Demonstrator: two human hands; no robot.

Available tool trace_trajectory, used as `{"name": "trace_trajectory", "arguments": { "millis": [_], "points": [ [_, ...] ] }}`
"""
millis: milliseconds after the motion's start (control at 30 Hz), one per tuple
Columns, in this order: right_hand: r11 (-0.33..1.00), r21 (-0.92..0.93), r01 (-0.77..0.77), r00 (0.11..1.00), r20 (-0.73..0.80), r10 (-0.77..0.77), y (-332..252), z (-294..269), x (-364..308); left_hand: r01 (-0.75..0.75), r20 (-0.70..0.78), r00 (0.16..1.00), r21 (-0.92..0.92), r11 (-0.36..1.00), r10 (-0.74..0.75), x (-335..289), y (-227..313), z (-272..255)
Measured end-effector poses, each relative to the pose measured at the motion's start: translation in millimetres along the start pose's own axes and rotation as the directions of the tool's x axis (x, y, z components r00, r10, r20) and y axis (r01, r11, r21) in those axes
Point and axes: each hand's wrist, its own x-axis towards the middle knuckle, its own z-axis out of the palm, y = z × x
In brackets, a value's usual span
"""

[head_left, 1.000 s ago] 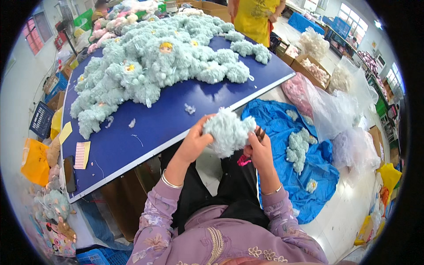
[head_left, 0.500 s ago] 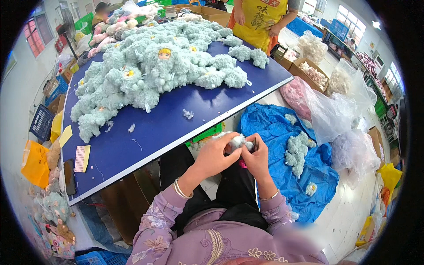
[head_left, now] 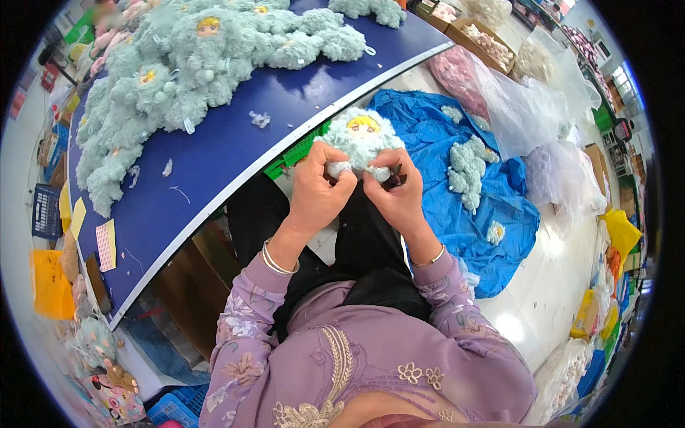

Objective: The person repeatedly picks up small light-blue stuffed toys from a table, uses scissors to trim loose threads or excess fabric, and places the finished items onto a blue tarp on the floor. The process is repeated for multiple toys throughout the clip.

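The left hand (head_left: 325, 187) and the right hand (head_left: 394, 191) are both closed on one plush toy (head_left: 364, 135), held out above the lap, its single yellow-haired face turned up. Each pinches one of two small, pale, rounded parts along the toy's near edge, thumb against fingers. One dark tool (head_left: 396, 181) also sits in the right hand, mostly hidden by the fingers. Two bangles (head_left: 275, 260) appear at the left wrist, one bracelet (head_left: 432, 257) at the right.

Just beyond the left hand, part of one green crate (head_left: 294, 156) shows beneath the edge of one blue worktop (head_left: 228, 157). Ahead and left of the hands, that worktop carries one big pile of similar plush toys (head_left: 214, 64), too tangled to count, at least three faces showing. Nearer lie three loose tufts (head_left: 260, 120); farther left, two paper slips (head_left: 106, 245) and one dark flat object (head_left: 98, 284).

Right of the right hand, one blue sheet (head_left: 499, 192) bears one larger fluffy clump (head_left: 467, 175) and one small piece with a yellow centre (head_left: 496, 232).
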Motion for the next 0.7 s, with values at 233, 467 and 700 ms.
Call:
{"name": "trace_trajectory", "arguments": {
  "millis": [233, 467, 700],
  "points": [
    [0.993, -0.115, 0.004, 1.000, 0.028, -0.001, -6, -25, 5, 0.109, 0.260, 0.961, -0.045, 0.993, -0.093, 6, 8, -2],
    [0.744, -0.553, -0.376, 0.925, -0.277, 0.262, 19, -158, 2, -0.234, 0.083, 0.972, 0.465, 0.854, 0.221, 138, -43, -39],
    [0.959, -0.272, -0.085, 0.914, 0.361, 0.183, 16, -40, 3, -0.374, 0.332, 0.927, 0.864, 0.336, 0.176, 236, -149, -65]
  ]
}}
